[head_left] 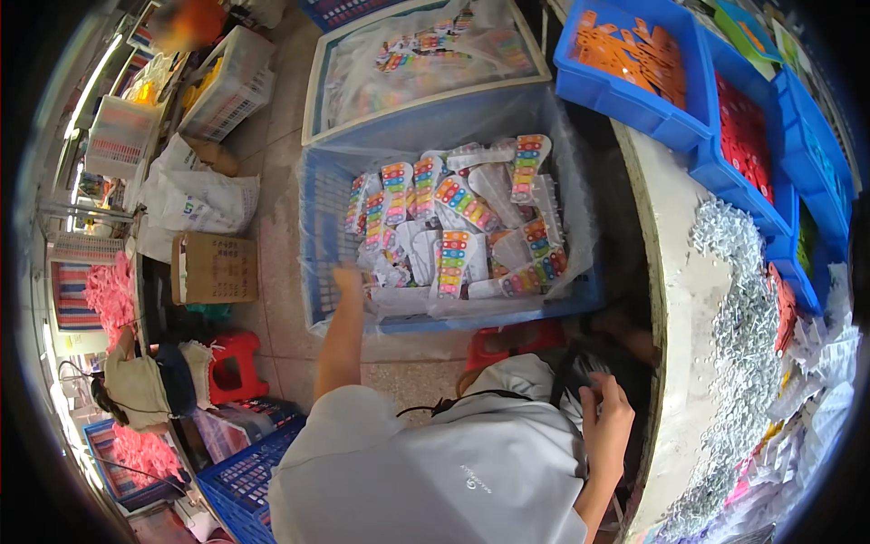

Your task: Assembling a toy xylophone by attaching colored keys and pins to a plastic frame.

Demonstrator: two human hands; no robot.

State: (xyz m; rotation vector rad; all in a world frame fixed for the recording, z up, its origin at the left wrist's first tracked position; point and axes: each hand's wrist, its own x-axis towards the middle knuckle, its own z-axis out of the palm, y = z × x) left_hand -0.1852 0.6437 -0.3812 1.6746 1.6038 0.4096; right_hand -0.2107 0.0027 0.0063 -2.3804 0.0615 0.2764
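Right hand (605,419) beside the wearer's body at the near edge of the table, its fingers part-bent; whether anything is pinched between them cannot be told. Left hand (344,277) blurred, reaching over the near left part of a blue crate (326,218); whether it is clenched or released cannot be told, and no piece shows clearly in it. A red stool (494,343) stands at the crate's near side.

The crate, lined with clear film, bears the rainbow-keyed pieces (455,263), lying at mixed angles, some with the coloured keys up, others showing pale surfaces. Judged from this lie, the stock is considerable but loose: the pieces lie below the rim, the left wall stands bare, and no orderly rows have been formed.

To the right, the table (671,299) carries a long spread of small silvery parts (748,317), a large quantity evidently not yet used up. Beyond the crate, a white-rimmed tray (426,111) contains further rainbow-keyed pieces under cloudy film, seemingly a batch already set apart. At far right, blue bins (625,104) remain well stocked with orange pieces (625,50) and red pieces (739,127).
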